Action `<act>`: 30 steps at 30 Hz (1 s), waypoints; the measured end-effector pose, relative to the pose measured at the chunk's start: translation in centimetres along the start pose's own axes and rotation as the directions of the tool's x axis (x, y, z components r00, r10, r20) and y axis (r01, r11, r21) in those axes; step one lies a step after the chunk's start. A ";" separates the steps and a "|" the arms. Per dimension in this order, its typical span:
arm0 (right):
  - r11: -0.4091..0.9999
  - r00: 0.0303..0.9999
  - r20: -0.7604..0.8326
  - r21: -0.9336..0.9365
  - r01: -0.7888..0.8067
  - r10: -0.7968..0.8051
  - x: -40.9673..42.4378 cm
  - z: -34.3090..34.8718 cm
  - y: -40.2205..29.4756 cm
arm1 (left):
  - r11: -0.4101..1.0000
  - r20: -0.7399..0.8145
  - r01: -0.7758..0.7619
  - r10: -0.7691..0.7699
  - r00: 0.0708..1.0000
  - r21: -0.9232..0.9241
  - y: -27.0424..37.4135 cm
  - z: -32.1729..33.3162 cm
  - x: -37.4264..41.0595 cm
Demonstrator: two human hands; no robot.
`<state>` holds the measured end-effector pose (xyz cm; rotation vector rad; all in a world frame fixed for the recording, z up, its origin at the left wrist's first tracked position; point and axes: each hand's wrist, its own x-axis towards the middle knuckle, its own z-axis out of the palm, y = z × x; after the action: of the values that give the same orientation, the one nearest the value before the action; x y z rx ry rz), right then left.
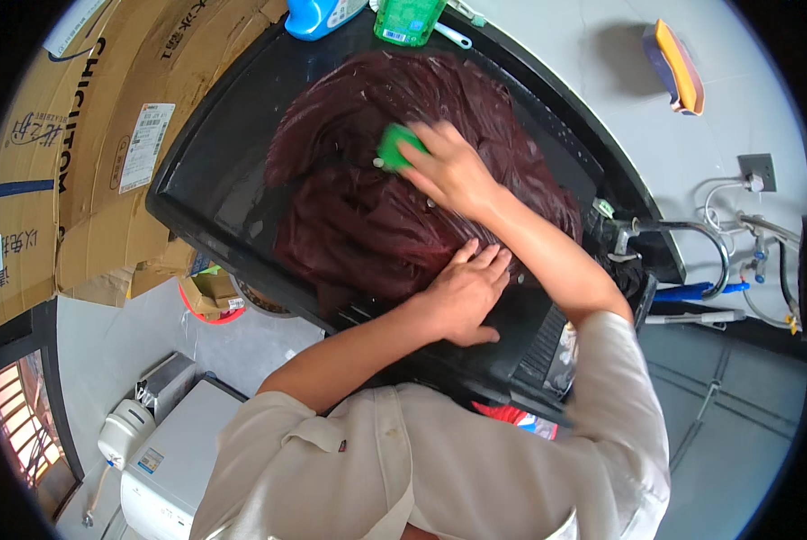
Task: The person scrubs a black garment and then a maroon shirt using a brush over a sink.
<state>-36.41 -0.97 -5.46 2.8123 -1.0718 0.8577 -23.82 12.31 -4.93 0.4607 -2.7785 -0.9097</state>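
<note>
A wet dark-maroon garment (376,223) with small pale buttons lies bunched over the black laundry sink counter (241,169). My right hand (454,165) grips a green block (398,146), perhaps a brush or soap, and presses it to the cloth; motion blurs it, so its underside cannot be made out. Closer to my body, my left hand (467,293) rests palm down on the garment's near edge. Its fingers are spread over the fabric and the thumb sits on the black surface. Ridges of a built-in washboard (538,347) show beneath my right arm.
A blue bottle (322,17), a green bottle (409,20) and a white-handled brush (454,35) stand or lie at the far edge. Right of the counter is a curved faucet (714,250). Large cardboard boxes (106,81) crowd the left, above a white washing machine (181,445).
</note>
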 end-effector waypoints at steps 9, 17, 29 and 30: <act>0.770 0.870 0.050 0.443 -0.459 0.490 11.6 2.3 3.5 | 0.961 -0.018 0.105 -0.113 0.993 -0.256 -0.1 -4.3 -0.8; 0.977 0.959 0.285 0.205 -0.061 0.000 1.8 -4.4 -3.1 | 0.928 -0.205 0.262 -0.212 0.956 0.266 -5.3 -6.4 -6.8; 0.994 0.999 0.022 0.102 -0.039 0.037 7.2 -1.1 -5.7 | 0.880 -0.355 0.364 -0.249 0.901 0.305 -4.3 -4.6 -8.5; 0.985 0.983 0.097 0.061 -0.163 0.157 3.6 -4.0 -6.5 | 0.871 -0.270 0.382 -0.305 0.913 0.308 -3.9 -5.2 -8.0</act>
<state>-32.14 2.65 0.89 2.8790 -1.3220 0.7969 -14.08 9.27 -3.75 1.0763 -2.7016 -0.3701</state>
